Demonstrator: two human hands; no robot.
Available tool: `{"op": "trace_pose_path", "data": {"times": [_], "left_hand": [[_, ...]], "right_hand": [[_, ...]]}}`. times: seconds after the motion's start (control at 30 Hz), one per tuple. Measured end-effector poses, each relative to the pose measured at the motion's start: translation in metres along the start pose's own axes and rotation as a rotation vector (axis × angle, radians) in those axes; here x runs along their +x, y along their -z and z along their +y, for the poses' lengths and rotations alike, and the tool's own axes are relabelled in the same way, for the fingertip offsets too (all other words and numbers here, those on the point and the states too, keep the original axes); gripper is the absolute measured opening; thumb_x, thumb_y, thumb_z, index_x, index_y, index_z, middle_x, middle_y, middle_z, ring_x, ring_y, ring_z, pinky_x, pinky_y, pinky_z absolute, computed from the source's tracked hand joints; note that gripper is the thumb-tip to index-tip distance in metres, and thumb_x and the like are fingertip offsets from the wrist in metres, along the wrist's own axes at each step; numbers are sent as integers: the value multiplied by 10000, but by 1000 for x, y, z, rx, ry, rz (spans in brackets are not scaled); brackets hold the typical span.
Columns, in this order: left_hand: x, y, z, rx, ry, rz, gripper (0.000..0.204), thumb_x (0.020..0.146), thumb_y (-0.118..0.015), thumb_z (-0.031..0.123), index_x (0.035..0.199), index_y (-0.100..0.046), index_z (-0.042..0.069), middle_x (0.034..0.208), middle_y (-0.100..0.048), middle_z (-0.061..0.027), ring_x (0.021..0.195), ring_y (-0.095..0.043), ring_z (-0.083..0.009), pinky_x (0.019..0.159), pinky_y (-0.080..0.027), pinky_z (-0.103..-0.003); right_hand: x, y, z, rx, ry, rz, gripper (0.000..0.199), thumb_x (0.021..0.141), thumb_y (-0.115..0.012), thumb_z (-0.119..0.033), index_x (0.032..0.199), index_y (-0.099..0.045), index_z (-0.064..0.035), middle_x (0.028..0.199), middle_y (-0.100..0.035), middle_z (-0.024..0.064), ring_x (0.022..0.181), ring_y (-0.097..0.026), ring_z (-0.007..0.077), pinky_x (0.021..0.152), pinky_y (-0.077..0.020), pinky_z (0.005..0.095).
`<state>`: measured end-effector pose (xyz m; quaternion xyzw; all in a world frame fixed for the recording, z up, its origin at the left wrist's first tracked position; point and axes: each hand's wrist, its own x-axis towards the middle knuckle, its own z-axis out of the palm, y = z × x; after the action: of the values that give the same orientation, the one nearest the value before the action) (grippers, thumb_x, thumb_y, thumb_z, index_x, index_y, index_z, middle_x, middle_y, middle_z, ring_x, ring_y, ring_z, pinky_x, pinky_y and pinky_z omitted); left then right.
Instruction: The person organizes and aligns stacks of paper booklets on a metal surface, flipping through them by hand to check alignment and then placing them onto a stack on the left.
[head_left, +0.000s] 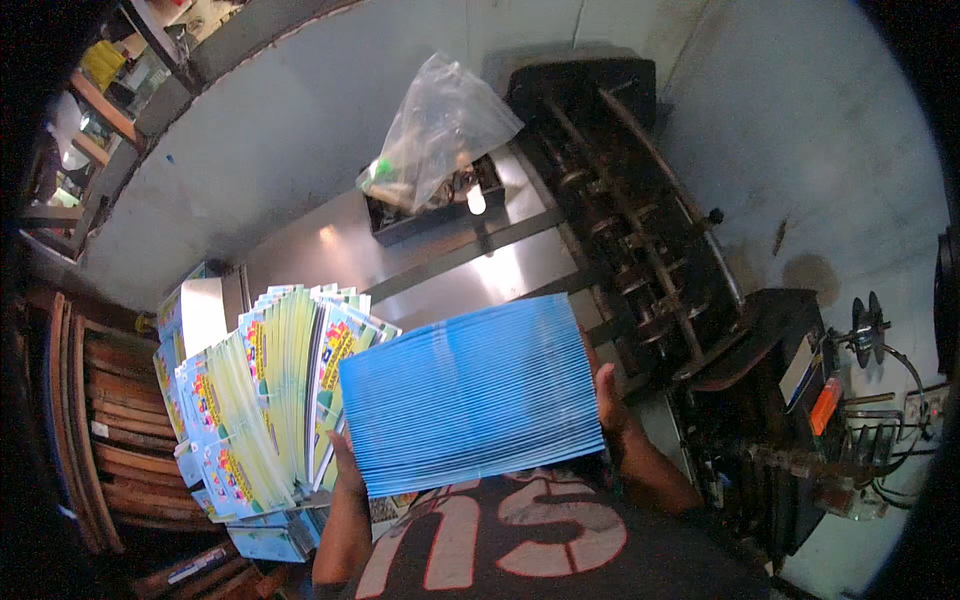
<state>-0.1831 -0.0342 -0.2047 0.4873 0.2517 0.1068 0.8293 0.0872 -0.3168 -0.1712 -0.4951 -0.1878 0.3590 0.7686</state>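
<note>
In front of my chest I hold a thick stack of blue sheets (470,390), its many edges spread in fine steps. My left hand (346,468) grips its lower left side, thumb up along the edge. My right hand (616,412) holds the right side with the thumb raised; its other fingers are hidden behind the stack. Just left of it, fanned piles of colourful printed sheets (290,380) in yellow, green and light blue lie on the work surface. More light-blue printed stacks (268,540) sit below them.
A shiny metal table (400,275) lies beyond the stack. On it, a dark tray (400,232) sits under a clear plastic bag (445,120). To the right stands a black machine (640,230) with rollers. Wooden boards (130,420) are piled at left; a wire rack (875,440) is far right.
</note>
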Motion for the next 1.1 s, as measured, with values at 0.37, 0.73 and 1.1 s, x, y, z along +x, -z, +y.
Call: {"op": "trace_pose_path", "data": {"times": [0.37, 0.73, 1.1], "left_hand": [[-4, -31, 0, -262, -202, 150, 816, 958, -373, 656, 1470, -330, 22, 1388, -483, -137, 1228, -495, -266, 1066, -368, -411], [-36, -5, 31, 410, 156, -41, 1187, 661, -851, 434, 1512, -144, 3, 1461, -387, -141, 1329, -400, -272, 1095, -326, -411], [-54, -25, 44, 596, 180, -89, 1171, 579, -907, 197, 1474, -180, -5, 1388, -444, -171, 1292, -451, -277, 1082, -345, -405]], "right_hand": [[2, -3, -18, 29, -88, -35, 1021, 864, -369, -772, 1566, -54, -101, 1617, -107, 149, 1475, -142, 279, 1186, -137, 443], [-21, 36, -35, -409, -199, -394, 1489, 513, -935, -471, 1555, 64, -106, 1616, -58, 189, 1481, -124, 300, 1189, -164, 440], [-26, 50, -27, -948, 28, -558, 1479, 547, -906, -416, 1527, 156, -98, 1604, -4, 226, 1485, -55, 382, 1196, -132, 494]]}}
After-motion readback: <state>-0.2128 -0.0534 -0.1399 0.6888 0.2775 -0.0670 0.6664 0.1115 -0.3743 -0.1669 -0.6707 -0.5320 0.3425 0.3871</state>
